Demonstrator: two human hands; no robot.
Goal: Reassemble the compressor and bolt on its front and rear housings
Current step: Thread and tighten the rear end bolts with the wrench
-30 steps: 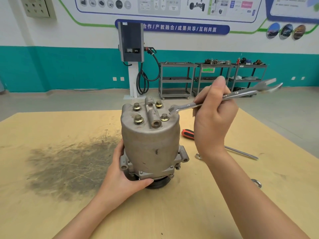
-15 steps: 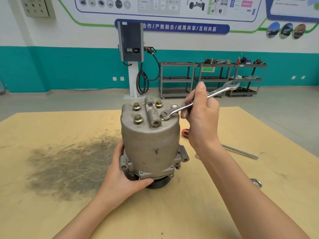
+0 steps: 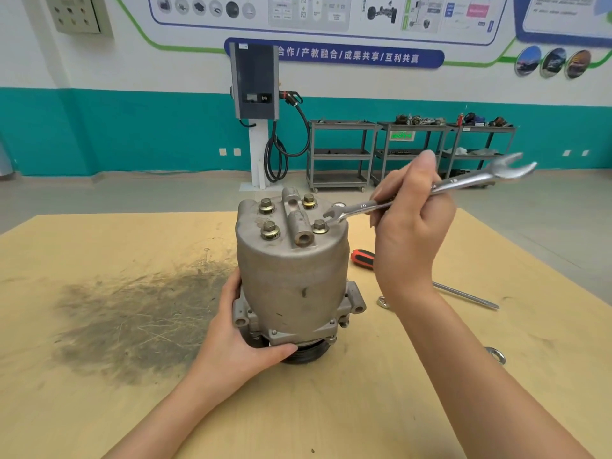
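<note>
A grey metal compressor (image 3: 291,276) stands upright on its black pulley in the middle of the wooden table (image 3: 364,409). Several brass-coloured bolts sit in its top housing; the front right bolt (image 3: 320,225) is nearest the tool. My left hand (image 3: 238,346) grips the compressor's lower flange from the left. My right hand (image 3: 410,226) holds a double open-end wrench (image 3: 430,190) by the middle of its shaft. The wrench's near jaw lies just right of the front right bolt, beside it rather than around it.
A red-and-black screwdriver (image 3: 364,258) lies on the table behind my right forearm, its shaft pointing right. Small metal rings (image 3: 496,356) lie at the right. A dark stain (image 3: 132,323) covers the table's left. Shelving carts and a charging post stand by the far wall.
The wrench sat on the front right bolt half a second ago. Its jaw has since come off the bolt and my right hand has swung the handle out to the right.
</note>
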